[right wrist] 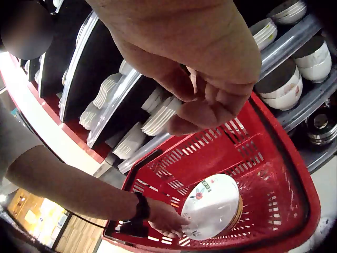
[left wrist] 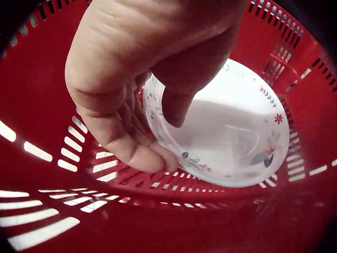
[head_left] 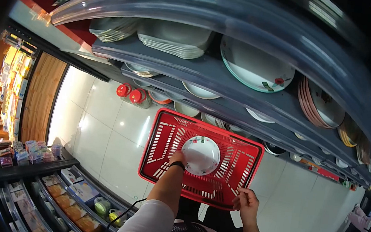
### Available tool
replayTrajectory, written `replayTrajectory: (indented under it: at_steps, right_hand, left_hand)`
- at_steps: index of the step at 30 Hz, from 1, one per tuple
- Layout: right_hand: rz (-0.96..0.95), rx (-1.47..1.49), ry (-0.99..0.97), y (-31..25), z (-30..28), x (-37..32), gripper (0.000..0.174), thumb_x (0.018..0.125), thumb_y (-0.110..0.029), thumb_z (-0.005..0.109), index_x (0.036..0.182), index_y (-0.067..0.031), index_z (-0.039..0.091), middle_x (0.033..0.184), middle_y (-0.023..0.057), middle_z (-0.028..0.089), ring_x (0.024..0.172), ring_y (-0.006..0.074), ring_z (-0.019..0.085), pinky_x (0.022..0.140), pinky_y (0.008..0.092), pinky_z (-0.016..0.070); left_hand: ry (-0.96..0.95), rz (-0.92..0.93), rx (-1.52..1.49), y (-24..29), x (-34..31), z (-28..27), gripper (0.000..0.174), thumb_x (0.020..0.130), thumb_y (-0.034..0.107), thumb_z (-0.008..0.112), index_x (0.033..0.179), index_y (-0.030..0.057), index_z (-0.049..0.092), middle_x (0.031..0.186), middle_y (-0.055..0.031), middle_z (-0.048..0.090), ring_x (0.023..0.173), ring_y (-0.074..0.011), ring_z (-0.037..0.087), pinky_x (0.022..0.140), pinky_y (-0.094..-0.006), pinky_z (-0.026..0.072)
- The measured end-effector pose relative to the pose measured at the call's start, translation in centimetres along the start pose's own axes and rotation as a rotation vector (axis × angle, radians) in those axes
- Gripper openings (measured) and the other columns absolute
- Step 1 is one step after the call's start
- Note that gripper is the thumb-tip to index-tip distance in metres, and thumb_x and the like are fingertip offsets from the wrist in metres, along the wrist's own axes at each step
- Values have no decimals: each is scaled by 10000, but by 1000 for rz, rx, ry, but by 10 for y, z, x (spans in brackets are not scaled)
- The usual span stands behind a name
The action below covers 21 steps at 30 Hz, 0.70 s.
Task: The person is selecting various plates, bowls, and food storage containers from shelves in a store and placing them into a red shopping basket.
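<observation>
A white plate (head_left: 201, 155) with floral sprigs around its rim sits inside a red shopping basket (head_left: 146, 176). My left hand (head_left: 177, 158) reaches down into the basket and grips the plate's left edge. In the left wrist view the thumb lies over the inside of the plate (left wrist: 231, 126) while the fingers curl beneath its rim. Under that plate, a brownish edge (right wrist: 239, 212) shows in the right wrist view. My right hand (head_left: 246, 203) hovers by the basket's near right corner, fingers loosely bent with nothing between them.
Shelves (head_left: 164, 60) of stacked plates and bowls rise along the far side, close to the basket. Two red-lidded jars (head_left: 138, 96) stand on the tiled floor (head_left: 95, 137) to the left. Low display racks (head_left: 68, 199) holding packaged goods line the near left.
</observation>
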State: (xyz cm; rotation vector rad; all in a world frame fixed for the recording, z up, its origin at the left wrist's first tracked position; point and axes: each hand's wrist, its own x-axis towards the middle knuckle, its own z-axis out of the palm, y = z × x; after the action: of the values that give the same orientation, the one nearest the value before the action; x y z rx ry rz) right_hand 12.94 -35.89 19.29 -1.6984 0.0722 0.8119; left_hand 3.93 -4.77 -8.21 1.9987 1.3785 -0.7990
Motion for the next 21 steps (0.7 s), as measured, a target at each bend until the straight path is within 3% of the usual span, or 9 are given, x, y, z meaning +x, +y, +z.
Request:
replayTrajectory:
  at_steps: [4,5,6,8,9,10,12,13,21]
  right_hand:
    - [44,38,38,17,-4,-1,137,1006,-73,487,1073,-43,603,710,53,648,543,83,565,493,226,449]
    - [77,43,35,16,-3,-3,140,1001,-63,490,1071,-48,610,704,47,641,555,84,568,506,230,458]
    - [70,51,49,17,-1,-4,140,1001,-63,490,1071,-48,610,704,47,641,555,84,568,506,230,458]
    - [25,-42,-1,19,1,-7,138,997,-62,498,1067,-52,616,700,42,635,565,88,569,515,237,461]
    - [4,-70,-7,22,2,-8,135,993,-58,503,1060,-48,619,696,37,631,564,93,565,519,244,461]
    - [5,-66,2,23,2,-9,135,993,-58,503,1060,-48,619,696,37,631,564,93,565,519,244,461]
    - [-21,-91,-30,19,3,-10,138,987,-46,501,1061,-40,618,697,37,627,563,92,562,523,245,460]
    - [-64,-141,-53,21,2,-9,152,1002,-59,473,1077,-47,604,703,30,631,559,91,564,517,237,451]
    - [-70,-102,-155,-1,0,-4,171,980,-19,466,1089,-29,597,750,54,622,567,88,547,532,234,446]
  left_hand:
    - [-37,-11,13,-6,19,3,384,810,309,605,1029,14,716,1095,-224,685,1036,-300,678,872,-420,538]
    - [-50,-24,-27,-7,22,2,351,793,267,609,1007,12,721,957,-188,723,853,-274,727,748,-395,573]
    - [-47,-9,-19,-11,32,6,351,793,267,609,1007,12,721,957,-188,723,853,-274,727,748,-395,573]
    - [-242,-1,56,-18,48,10,424,850,312,563,1179,69,674,1264,-192,622,1205,-311,588,994,-437,479]
    - [-181,50,43,-19,45,11,372,840,276,578,1108,47,697,1118,-178,694,1038,-292,682,870,-412,547]
    - [-184,56,50,-20,47,8,372,840,276,578,1108,47,697,1118,-178,694,1038,-292,682,870,-412,547]
    - [-423,126,-19,-11,21,-24,288,822,201,592,1004,8,706,898,-141,731,791,-251,725,682,-368,585]
    - [-356,166,-223,-9,2,-35,215,794,129,586,913,-7,703,743,-106,709,616,-204,694,545,-329,565]
    - [-130,285,-419,-12,-48,-76,276,746,109,615,966,-32,705,721,-138,702,640,-193,704,591,-309,575]
